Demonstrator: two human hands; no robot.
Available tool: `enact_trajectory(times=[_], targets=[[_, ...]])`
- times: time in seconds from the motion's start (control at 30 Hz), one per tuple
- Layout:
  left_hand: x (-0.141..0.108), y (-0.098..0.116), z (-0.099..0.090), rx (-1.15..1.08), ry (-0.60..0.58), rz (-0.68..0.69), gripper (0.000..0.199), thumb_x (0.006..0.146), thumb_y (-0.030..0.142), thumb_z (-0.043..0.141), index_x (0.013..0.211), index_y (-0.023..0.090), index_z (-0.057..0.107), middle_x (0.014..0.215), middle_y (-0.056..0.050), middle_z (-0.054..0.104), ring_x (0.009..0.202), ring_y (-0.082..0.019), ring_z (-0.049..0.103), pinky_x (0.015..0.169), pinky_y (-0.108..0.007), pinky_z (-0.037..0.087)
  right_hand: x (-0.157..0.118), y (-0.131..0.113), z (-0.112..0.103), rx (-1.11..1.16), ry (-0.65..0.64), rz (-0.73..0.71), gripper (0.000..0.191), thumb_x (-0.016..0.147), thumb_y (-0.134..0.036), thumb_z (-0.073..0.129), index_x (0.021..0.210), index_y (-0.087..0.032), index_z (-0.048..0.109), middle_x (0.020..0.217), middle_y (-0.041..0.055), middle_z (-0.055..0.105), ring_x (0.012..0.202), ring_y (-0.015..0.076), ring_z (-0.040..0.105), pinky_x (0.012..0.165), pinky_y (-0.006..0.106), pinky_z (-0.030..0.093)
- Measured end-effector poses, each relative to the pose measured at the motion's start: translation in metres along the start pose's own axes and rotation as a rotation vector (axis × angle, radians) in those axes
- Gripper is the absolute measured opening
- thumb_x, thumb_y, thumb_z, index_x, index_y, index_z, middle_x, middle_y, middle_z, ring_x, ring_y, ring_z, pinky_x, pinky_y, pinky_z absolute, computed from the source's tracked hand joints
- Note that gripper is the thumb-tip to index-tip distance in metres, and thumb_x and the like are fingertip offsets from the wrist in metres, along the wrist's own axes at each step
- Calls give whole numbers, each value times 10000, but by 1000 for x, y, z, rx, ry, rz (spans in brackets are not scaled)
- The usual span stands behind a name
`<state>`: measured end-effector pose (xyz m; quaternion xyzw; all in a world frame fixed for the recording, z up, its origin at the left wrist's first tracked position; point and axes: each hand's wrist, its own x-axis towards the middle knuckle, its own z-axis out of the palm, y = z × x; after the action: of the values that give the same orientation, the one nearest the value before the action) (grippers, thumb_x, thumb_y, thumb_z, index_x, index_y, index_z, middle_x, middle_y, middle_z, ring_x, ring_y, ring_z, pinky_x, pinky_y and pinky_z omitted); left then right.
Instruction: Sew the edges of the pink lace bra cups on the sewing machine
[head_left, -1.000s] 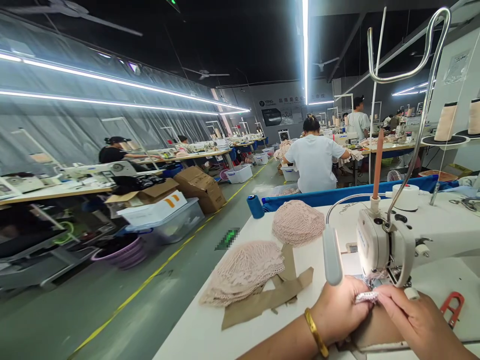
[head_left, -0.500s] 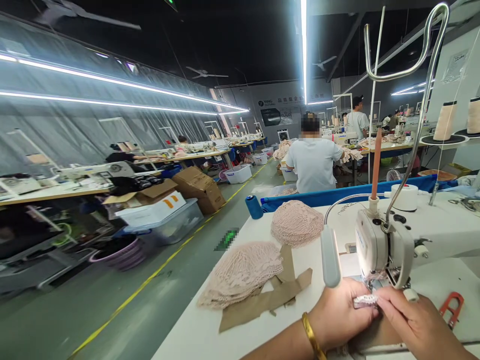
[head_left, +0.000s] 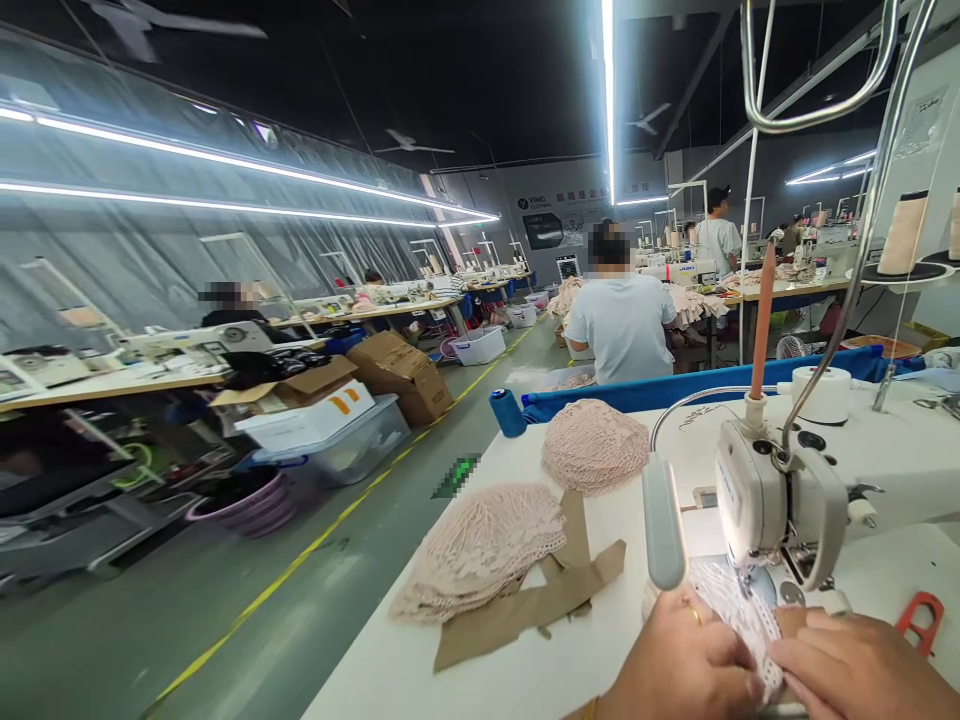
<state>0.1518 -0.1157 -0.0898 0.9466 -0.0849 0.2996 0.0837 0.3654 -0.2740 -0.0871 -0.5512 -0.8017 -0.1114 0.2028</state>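
Pale lace fabric (head_left: 721, 592) lies under the needle area of a white sewing machine (head_left: 757, 500), lit by its lamp. Fingers curled, my left hand (head_left: 679, 655) grips the lace at its near left side. From the right, my right hand (head_left: 862, 655) pinches the scalloped lace edge close to my left fingers. The fingertips of both hands are partly hidden. Left of the machine lie two stacks of pinkish lace pieces, a near stack (head_left: 480, 550) and a far stack (head_left: 595, 445). Brown strips (head_left: 532, 610) lie beside the near stack.
Orange-red thread snips (head_left: 921, 622) lie right of my right hand. A grey lamp (head_left: 664, 525) hangs low beside the machine. A blue thread cone (head_left: 508, 413) stands at the table's far left corner. Beyond sits a person in a white shirt (head_left: 621, 325).
My hands have moved nearer to me and a little apart. The lace, bunched small between my fingers before, now lies spread under the machine head. The view has shifted slightly.
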Motion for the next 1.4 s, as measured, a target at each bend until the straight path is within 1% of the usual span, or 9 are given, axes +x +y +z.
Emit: enact_trajectory(times=[0.17, 0.3, 0.53, 0.63, 0.73, 0.9, 1.0, 1.17, 1.4], targets=[[0, 3, -1, 78, 28, 19, 198, 1046, 289, 691, 864, 243, 755, 775, 29, 724, 713, -142, 633, 782, -364, 429, -4, 3, 3, -32, 21, 3, 258, 896, -95, 566, 1041, -296, 637, 891, -51, 810, 688, 152, 766, 657, 222, 543], [2, 2, 1, 114, -20, 5, 125, 991, 241, 743, 866, 237, 736, 801, 24, 731, 718, -144, 641, 755, -350, 423, -3, 2, 2, -55, 49, 20, 280, 873, -99, 552, 1044, -301, 645, 930, -43, 824, 674, 161, 762, 617, 241, 531], [11, 2, -2, 169, -20, -50, 160, 1006, 230, 642, 862, 221, 709, 774, -7, 722, 660, -138, 585, 740, -344, 439, 4, 1, -2, -107, -56, 77, 384, 866, -65, 507, 1128, -299, 664, 791, -56, 787, 572, 177, 723, 531, 301, 466], [14, 1, -1, 186, -1, -71, 135, 971, 242, 635, 857, 215, 704, 747, -19, 694, 655, -157, 558, 722, -342, 451, 5, 4, 0, -129, -85, 107, 386, 894, -72, 498, 1163, -297, 659, 801, -42, 794, 567, 185, 727, 507, 312, 449], [16, 0, 0, 191, -3, -77, 128, 953, 260, 653, 841, 211, 691, 751, -23, 688, 665, -166, 560, 710, -343, 462, 6, 4, -2, -124, -60, 103, 415, 883, -71, 510, 1201, -297, 648, 837, -32, 807, 592, 195, 734, 510, 305, 456], [13, 0, 0, 145, -1, -18, 153, 1007, 244, 637, 867, 210, 690, 785, -19, 723, 718, -164, 639, 760, -342, 467, 8, 0, -12, -29, -72, 45, 319, 857, -39, 522, 993, -301, 642, 834, -41, 782, 663, 175, 740, 576, 255, 505], [10, 0, 1, 114, -39, -1, 170, 1020, 256, 660, 857, 211, 687, 807, -11, 731, 745, -158, 668, 813, -342, 475, 8, -1, -14, -8, -67, 20, 305, 864, -46, 530, 1002, -292, 646, 846, -29, 777, 676, 176, 743, 601, 245, 526], [6, -2, 4, 141, -80, -6, 201, 1044, 281, 625, 870, 215, 702, 816, -26, 708, 740, -153, 641, 801, -319, 487, 6, -1, -9, -54, -123, 28, 340, 872, -12, 485, 1009, -280, 643, 847, -27, 756, 676, 168, 730, 606, 241, 528], [8, -4, 4, 123, -100, -33, 168, 1039, 229, 589, 918, 205, 703, 835, -27, 713, 735, -159, 620, 789, -320, 479, 4, 2, -5, -10, 6, 86, 435, 842, -37, 514, 1131, -323, 669, 825, -47, 798, 603, 181, 724, 549, 276, 480]])
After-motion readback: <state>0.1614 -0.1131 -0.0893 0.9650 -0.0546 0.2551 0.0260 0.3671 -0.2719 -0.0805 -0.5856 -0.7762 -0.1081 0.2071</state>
